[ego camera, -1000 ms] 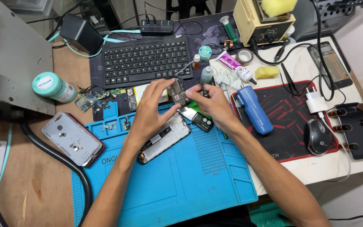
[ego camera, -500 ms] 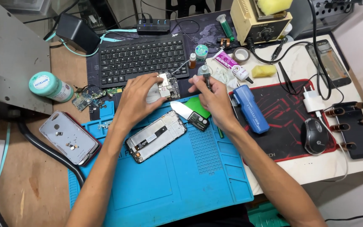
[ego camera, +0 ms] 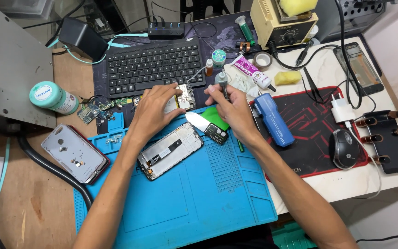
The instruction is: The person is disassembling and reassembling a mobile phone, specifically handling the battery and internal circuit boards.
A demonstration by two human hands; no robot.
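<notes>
The left hand (ego camera: 155, 108) pinched a small silvery circuit board (ego camera: 186, 96) beside the keyboard (ego camera: 153, 67). The right hand (ego camera: 231, 108) gripped a thin dark tool (ego camera: 225, 88). An opened phone (ego camera: 170, 150) lay bare on the blue mat (ego camera: 199, 198).

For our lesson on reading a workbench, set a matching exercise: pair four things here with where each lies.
Things:
1. keyboard
2. opened phone
3. mouse
4. small circuit board

Places:
A. on the blue mat
B. on the red and black pad
C. under the left hand fingertips
D. behind both hands, by the desk's far edge

Pairs: 1-D, 2-A, 3-B, 4-C
</notes>
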